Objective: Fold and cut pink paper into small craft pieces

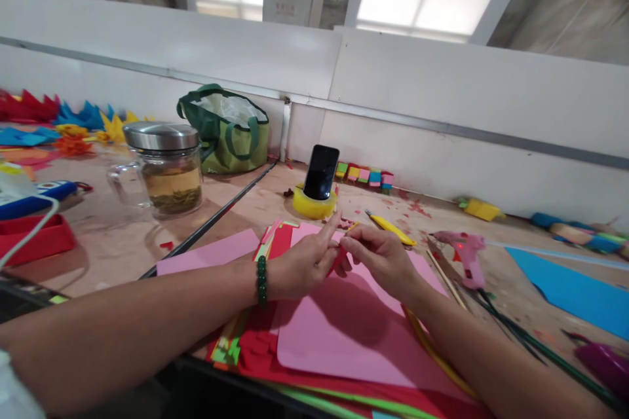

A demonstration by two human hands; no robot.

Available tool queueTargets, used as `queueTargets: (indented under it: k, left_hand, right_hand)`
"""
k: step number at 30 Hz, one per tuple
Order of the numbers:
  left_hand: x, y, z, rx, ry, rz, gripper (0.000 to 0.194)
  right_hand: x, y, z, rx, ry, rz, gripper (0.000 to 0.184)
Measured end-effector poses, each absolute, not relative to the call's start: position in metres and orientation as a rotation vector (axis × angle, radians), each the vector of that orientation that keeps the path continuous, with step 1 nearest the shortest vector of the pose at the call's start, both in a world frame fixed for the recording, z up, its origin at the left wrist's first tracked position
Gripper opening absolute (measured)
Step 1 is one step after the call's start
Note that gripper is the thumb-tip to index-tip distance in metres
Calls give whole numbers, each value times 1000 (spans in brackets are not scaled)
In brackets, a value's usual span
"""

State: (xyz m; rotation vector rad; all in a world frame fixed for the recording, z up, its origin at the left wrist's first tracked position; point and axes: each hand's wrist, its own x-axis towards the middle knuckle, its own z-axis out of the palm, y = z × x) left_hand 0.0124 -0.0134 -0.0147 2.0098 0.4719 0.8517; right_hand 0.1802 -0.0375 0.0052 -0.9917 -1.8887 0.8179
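Left hand [304, 265]: index extended, your other fingers seemingly curled on the red piece [338, 267].
Right hand [386, 260]: thumb and finger pinched closed; their grip is hidden.
Red piece: above the pink sheet [344, 347], near the bench's [255, 206] front edge.
Fingertips: likely fine shaping, calling for your light, steady pinch.

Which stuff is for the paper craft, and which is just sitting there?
Probably for the craft:
red piece by the left hand
pink paper
pink glue gun
yellow cutter

Seemingly just lying about:
glass mug
green bag
phone, standing in the tape roll
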Motion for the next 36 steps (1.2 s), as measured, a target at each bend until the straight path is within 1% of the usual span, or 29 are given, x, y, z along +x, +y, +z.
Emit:
queueTargets:
  k: [4,5,7,11,13,17,20,22,26,29,32,36]
  left_hand:
    - [14,-13,-17,1883,442,828,69]
    - [14,-13,-18,1848,441,830,70]
    - [15,-12,-18,1800,434,830,70]
    - [13,-7,-17,1724,402,831,72]
    - [10,-4,-14,1591,386,813,72]
    - [6,1,-9,1284,466,840,52]
    - [8,1,-9,1366,535,815,35]
    - [12,-1,-11,1470,512,779,29]
    - [18,-3,-18,1436,502,838,37]
    - [18,-1,-21,1526,554,885,30]
    - [14,-1,-21,1745,619,831,24]
    - [10,-5,-17,2015,679,704,25]
  right_hand:
    - [182,-38,-1,-1076,-1990,466,29]
    - [182,-38,-2,-1093,-1985,422,29]
    - [182,-37,-3,-1098,-1964,494,29]
    - [182,-34,2,-997,-1906,871,26]
    - [183,-32,5,-978,-1787,975,25]
    - [187,-25,3,-999,-1290,1168,26]
    - [188,-21,0,-989,-1119,1286,28]
    - [185,-23,-2,-983,-1114,1334,29]
    - [175,-31,-4,-1041,-1325,1261,29]
    - [170,-37,-2,-1159,-1519,1069,31]
    - [172,-39,4,-1191,-1644,892,27]
    - [182,-34,8,-1127,-1698,984,25]
